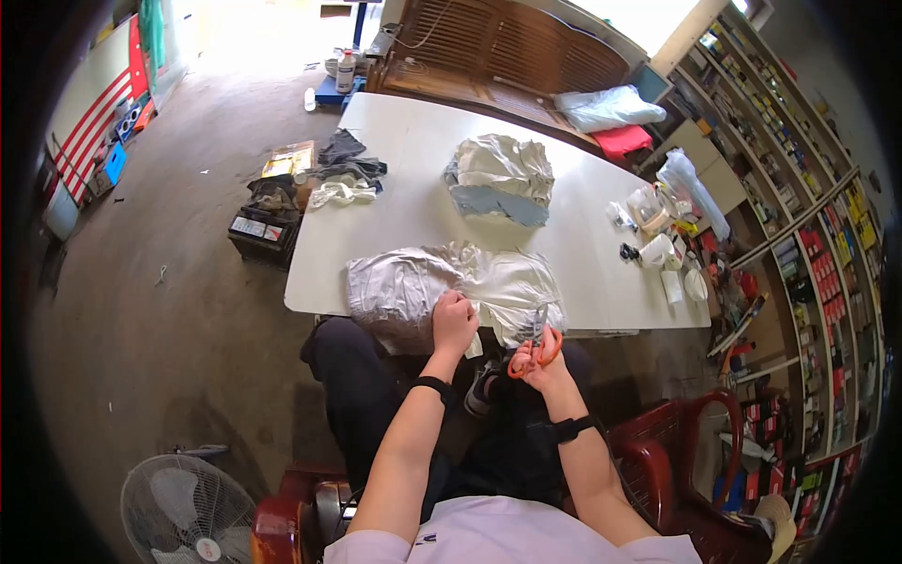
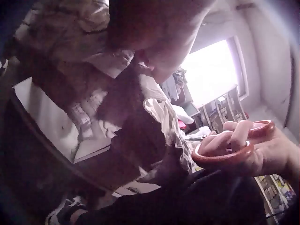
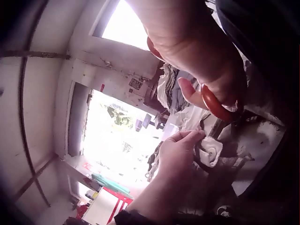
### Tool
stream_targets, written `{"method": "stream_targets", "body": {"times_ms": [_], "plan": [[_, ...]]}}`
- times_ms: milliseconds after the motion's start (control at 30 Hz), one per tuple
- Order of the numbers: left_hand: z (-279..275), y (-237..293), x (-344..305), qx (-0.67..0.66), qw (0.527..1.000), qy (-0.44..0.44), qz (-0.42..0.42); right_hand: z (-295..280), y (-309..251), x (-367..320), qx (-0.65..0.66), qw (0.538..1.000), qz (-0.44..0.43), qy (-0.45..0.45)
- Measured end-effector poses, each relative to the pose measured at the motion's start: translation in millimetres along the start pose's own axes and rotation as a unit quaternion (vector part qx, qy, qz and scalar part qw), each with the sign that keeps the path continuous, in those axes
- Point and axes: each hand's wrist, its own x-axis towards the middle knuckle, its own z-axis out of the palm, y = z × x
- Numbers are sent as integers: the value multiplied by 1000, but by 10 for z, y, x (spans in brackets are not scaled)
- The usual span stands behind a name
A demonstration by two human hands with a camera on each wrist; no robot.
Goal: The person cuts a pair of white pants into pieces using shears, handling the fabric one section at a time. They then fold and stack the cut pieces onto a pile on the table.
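Note:
A pale, crumpled cloth garment [image 1: 404, 282] lies spread along the table's near edge, part of it hanging over my lap. My left hand [image 1: 454, 324] grips it near the middle. In the right wrist view, the left thumb and forefinger [image 3: 192, 136] pinch a fold of the cloth. My right hand [image 1: 537, 368] holds orange-handled scissors [image 1: 539, 324], with fingers through the handle loops [image 2: 225, 157]. Their blades point away from me and overlap the garment's right part in the head view.
On the white table [image 1: 404, 141] stands a stack of folded cloth [image 1: 498, 179]. Dark and pale rags [image 1: 348, 169] lie at the left edge, rolls and small items [image 1: 658, 249] at the right. A battery [image 1: 263, 235] is beside the table, a fan [image 1: 188, 512] behind left.

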Motion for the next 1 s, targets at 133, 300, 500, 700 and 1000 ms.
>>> {"method": "stream_targets", "body": {"times_ms": [133,300,500,700,1000], "plan": [[-23,8,-9,23,1000,12,7,115,118,8,33,997,-64,10],[-82,-20,-12,-34,999,3,-7,345,161,13,78,996,-40,8],[-87,-21,-14,-45,999,5,-16,99,225,-105,34,997,5,-73],[-89,-15,14,-39,999,18,-16,146,468,-610,-173,979,36,-105],[-114,5,30,-52,998,8,-46,238,456,-166,-407,907,74,-82]]}}
